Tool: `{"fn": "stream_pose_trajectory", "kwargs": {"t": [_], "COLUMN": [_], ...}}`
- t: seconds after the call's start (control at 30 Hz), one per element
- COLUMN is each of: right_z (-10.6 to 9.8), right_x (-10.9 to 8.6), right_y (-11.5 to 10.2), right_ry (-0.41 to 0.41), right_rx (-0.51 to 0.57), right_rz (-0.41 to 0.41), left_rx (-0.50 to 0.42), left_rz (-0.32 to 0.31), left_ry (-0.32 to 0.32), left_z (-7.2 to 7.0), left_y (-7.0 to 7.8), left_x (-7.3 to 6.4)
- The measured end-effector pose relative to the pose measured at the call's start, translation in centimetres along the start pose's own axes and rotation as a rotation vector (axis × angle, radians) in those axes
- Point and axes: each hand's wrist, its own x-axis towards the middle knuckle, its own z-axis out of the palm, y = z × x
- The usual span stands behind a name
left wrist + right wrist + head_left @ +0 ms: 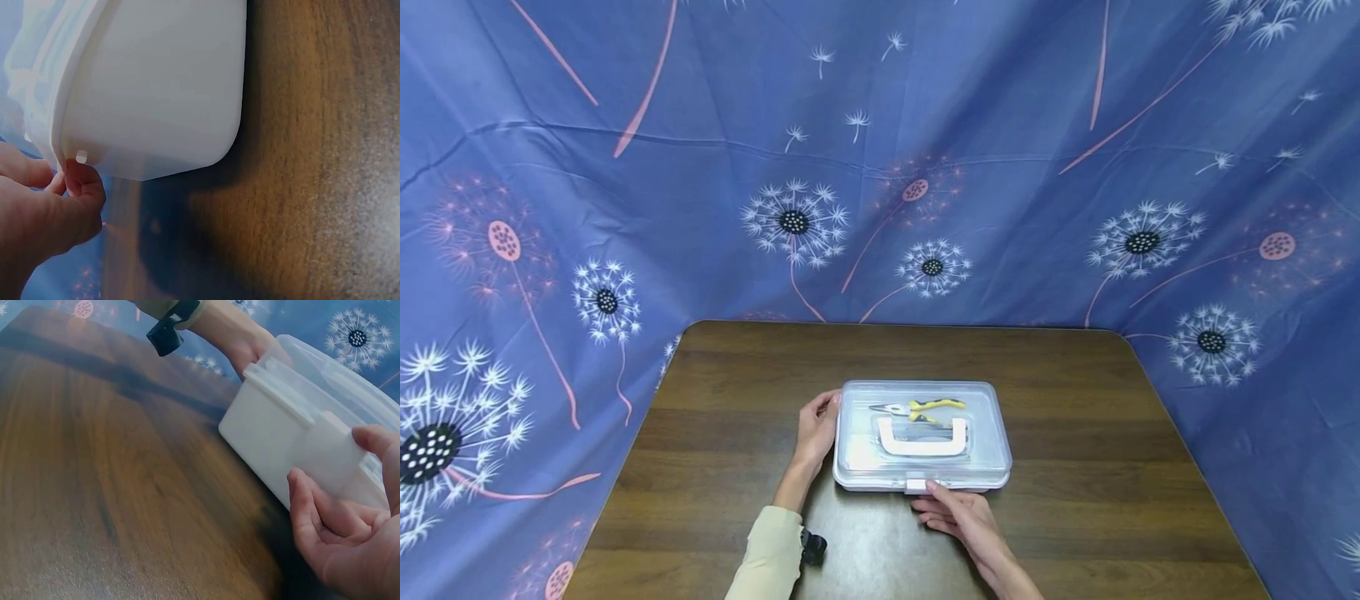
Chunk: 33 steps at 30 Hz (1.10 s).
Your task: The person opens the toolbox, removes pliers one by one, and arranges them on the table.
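Gripping clear-lidded box [922, 469] by the rim [60, 106] at its far L corner w/ L hand [817, 429], w/ fingers [86, 182] curled under the edge per L-wrist view. Pinching latch [916, 486] at ctr. of box's front edge w/ R hand [961, 517], w/ thumb [375, 437] at its upper R edge, a fingertip [297, 478] at its lower edge and other fingers curled below, nr. the white base [156, 87]. Showing both hands w/ grip closed, box on brown wood surface [1097, 467], approx. mid-width, w/ lid [856, 442] down over base. Showing also white handle [922, 450] folded toward the front on lid, & yellow-handled pliers [914, 410] just behind, nose to L, partly overlapped by handle; hard to tell whether on or under the clear plastic. Wearing pale yellow sleeve [767, 550] & blk. device [813, 547] at L wrist. Backed by blue cloth [1000, 208] w/ white & pink dandelion print, hung behind and along both sides of surface.
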Motion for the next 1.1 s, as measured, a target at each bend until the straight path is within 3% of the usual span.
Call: {"fn": "stream_pose_trajectory", "kwargs": {"t": [0.3,0.37,0.53,0.63,0.9,1.1], "right_z": [0.7,0.7,-0.1,-0.6,-1.9,-2.3], "right_x": [-0.6,-0.7,-0.9,-1.0,-0.9,-0.5], "right_y": [-0.3,-0.4,-0.2,0.2,1.5,2.2], "right_ry": [0.125,0.100,-0.048,-0.091,-0.165,-0.146], "right_rx": [-0.052,-0.051,-0.010,-0.036,-0.150,-0.214], "right_rz": [0.061,0.046,-0.025,-0.058,-0.156,-0.199], "left_rx": [0.030,0.016,0.011,0.013,0.016,0.014], "left_rz": [-0.005,-0.006,-0.003,-0.001,0.001,-0.012], "left_ry": [0.021,0.029,0.023,0.016,0.018,0.024], "left_z": [0.4,0.3,0.1,0.1,0.1,0.3], "left_y": [0.1,0.0,3.1,4.4,4.1,1.3], "left_x": [0.0,-0.1,-1.6,-2.3,-2.1,-0.6]}}
